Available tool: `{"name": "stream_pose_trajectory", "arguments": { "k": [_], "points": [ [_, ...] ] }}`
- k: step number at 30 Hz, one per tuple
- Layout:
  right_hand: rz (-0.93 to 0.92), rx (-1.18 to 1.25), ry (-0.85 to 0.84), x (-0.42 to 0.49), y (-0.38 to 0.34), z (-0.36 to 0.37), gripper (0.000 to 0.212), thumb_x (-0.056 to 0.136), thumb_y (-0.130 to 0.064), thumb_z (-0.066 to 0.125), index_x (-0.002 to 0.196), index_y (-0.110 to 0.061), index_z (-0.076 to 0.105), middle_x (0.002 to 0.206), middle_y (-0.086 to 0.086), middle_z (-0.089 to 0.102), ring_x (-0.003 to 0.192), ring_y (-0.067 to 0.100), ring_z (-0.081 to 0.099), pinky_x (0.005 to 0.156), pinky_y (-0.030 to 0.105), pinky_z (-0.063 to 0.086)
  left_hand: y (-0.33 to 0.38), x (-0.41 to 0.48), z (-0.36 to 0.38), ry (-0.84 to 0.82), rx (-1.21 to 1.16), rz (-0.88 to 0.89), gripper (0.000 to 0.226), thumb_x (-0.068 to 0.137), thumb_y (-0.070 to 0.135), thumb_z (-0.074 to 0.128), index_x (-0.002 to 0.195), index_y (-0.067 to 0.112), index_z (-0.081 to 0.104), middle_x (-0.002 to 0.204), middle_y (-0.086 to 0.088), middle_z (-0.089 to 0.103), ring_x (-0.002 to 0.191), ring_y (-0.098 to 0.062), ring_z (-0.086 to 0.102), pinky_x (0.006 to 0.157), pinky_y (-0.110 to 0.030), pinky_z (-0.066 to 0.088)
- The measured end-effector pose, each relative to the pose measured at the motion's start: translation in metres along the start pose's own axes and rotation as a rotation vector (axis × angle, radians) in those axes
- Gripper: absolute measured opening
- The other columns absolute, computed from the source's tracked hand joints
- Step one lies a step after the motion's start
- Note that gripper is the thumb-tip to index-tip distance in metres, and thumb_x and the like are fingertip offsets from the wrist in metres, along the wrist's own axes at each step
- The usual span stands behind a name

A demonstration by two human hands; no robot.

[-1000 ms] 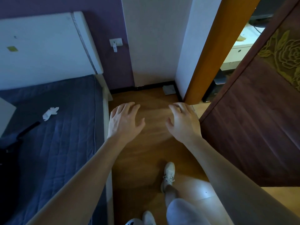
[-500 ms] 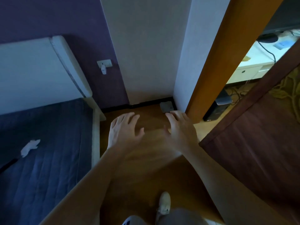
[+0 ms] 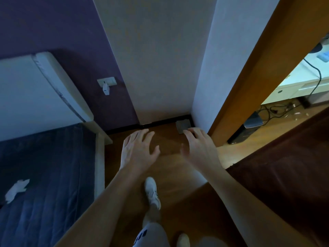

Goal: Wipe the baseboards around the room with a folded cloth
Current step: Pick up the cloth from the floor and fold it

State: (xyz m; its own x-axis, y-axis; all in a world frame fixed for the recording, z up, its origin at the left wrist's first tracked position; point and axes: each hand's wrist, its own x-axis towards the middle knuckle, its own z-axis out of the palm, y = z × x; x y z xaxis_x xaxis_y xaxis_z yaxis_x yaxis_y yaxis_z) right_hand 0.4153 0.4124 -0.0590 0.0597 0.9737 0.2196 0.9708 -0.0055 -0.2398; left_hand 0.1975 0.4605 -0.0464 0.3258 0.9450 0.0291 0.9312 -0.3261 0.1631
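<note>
**Corner stop: folded cloth (image 3: 182, 126) lies on the floor (image 3: 170, 168), both hands empty**

Neither hand holds anything. The left hand (image 3: 138, 150) is held out palm down over the wooden boards, fingers straight and spread. The right hand (image 3: 199, 148) is stretched forward beside it, fingers loosely extended. Its fingertips line up with the near edge of the folded cloth, but from this height it is not clear whether they touch it or hover above.

The grey square sits flat in the corner, just beside the dark baseboard (image 3: 160, 123) that runs along the foot of the pale wall and on under the purple one. That spot makes sense, because it keeps the cloth right next to the strip it is meant to wipe.

The space is narrow, with the bed (image 3: 44, 175) on the left and the dark door (image 3: 284, 166) and the orange door frame (image 3: 249, 77) on the right. A white shoe (image 3: 151, 191) is planted in the middle of the gap. The open, spread hands probably help with balance while bending down, as well as getting ready to grasp.

I judge that wiping here has not yet begun and that picking up the cloth comes first. The right hand is the nearer one and suits a pinch along the folded edge so the layers stay together.

A socket (image 3: 106, 82) with a plug in it sits on the purple wall, well above the baseboard.
</note>
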Motion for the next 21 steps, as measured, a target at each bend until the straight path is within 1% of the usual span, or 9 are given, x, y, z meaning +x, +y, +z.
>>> {"name": "stream_pose_trajectory", "arguments": {
  "k": [5, 10, 14, 18, 21],
  "points": [
    [0.052, -0.003, 0.006, 0.075, 0.0, 0.024, 0.045, 0.086, -0.037, 0.061, 0.127, -0.017, 0.058, 0.125, 0.001, 0.058, 0.118, 0.018, 0.051, 0.092, 0.031, 0.048, -0.026, 0.08, -0.001, 0.011, -0.005, 0.044, 0.059, 0.095, 0.054, 0.044, 0.147, 0.026, 0.046, 0.151, 0.003, 0.043, 0.14, -0.018, 0.036, 0.116, -0.041, 0.031],
    [0.098, -0.031, -0.01, 0.16, -0.008, 0.045, 0.045, 0.085, -0.035, 0.062, 0.126, -0.017, 0.059, 0.123, 0.0, 0.058, 0.116, 0.019, 0.051, 0.088, 0.032, 0.051, -0.064, 0.168, -0.003, -0.036, -0.013, 0.088, 0.059, 0.095, 0.055, 0.041, 0.147, 0.027, 0.044, 0.151, 0.003, 0.043, 0.14, -0.018, 0.036, 0.116, -0.042, 0.031],
    [0.116, -0.08, -0.02, 0.221, -0.011, 0.058, 0.046, 0.085, -0.035, 0.061, 0.128, -0.016, 0.059, 0.125, 0.002, 0.058, 0.118, 0.021, 0.051, 0.093, 0.033, 0.049, -0.094, 0.231, -0.002, -0.04, -0.039, 0.114, 0.056, 0.093, 0.055, 0.044, 0.141, 0.028, 0.048, 0.143, 0.003, 0.05, 0.132, -0.02, 0.044, 0.111, -0.044, 0.037],
    [0.17, -0.071, -0.042, 0.259, -0.008, 0.066, 0.046, 0.087, -0.033, 0.061, 0.129, -0.015, 0.06, 0.128, 0.005, 0.059, 0.121, 0.024, 0.052, 0.095, 0.037, 0.05, -0.111, 0.279, 0.009, -0.076, -0.067, 0.133, 0.053, 0.092, 0.055, 0.048, 0.139, 0.03, 0.046, 0.141, 0.007, 0.047, 0.131, -0.017, 0.042, 0.11, -0.041, 0.034],
    [0.185, -0.041, -0.045, 0.271, -0.003, 0.073, 0.044, 0.087, -0.03, 0.062, 0.128, -0.013, 0.061, 0.127, 0.006, 0.06, 0.121, 0.025, 0.054, 0.093, 0.038, 0.052, -0.111, 0.302, 0.02, -0.11, -0.08, 0.133, 0.055, 0.094, 0.054, 0.048, 0.144, 0.03, 0.044, 0.146, 0.007, 0.044, 0.136, -0.016, 0.038, 0.113, -0.041, 0.03]
  ]
}}
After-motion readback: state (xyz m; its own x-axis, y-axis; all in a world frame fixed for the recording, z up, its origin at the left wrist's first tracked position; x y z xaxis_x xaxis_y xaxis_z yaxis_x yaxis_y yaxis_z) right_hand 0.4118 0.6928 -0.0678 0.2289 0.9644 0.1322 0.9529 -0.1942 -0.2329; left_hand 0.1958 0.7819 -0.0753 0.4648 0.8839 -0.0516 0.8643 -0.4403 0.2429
